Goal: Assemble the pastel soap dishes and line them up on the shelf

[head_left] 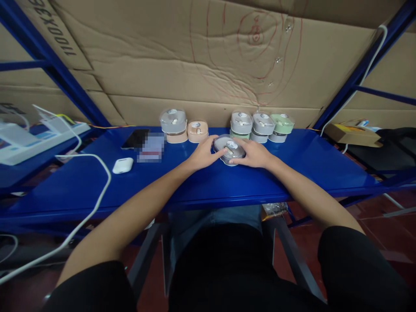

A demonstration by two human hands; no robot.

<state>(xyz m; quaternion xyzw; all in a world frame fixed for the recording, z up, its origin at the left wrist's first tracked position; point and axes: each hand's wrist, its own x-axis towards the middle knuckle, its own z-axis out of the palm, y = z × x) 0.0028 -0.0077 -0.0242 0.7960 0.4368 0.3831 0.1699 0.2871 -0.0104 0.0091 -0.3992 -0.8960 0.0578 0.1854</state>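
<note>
A grey lidded container (pixel 234 151) with a clear top and a round white sticker rests on the blue table in front of me. My left hand (pixel 207 154) wraps its left side, the thumb lying over the lid near a small pale handle. From the right, my right hand (pixel 255 153) curls round the same container, thumb low at its front edge. Behind it stand stacked containers: a grey one on green (pixel 241 123), a grey pair (pixel 263 125) and a green one on grey (pixel 282 124). Left of these are a grey-on-peach stack (pixel 174 122) and a single peach container (pixel 198 131).
On the left of the blue table (pixel 195 186) lie a white earbud case (pixel 122 165), a dark phone (pixel 135 139) and a blurred-out item (pixel 151 147). A white cable (pixel 105 177) crosses the left side. Cardboard (pixel 162 56) walls the back; an open carton (pixel 354 135) sits far right.
</note>
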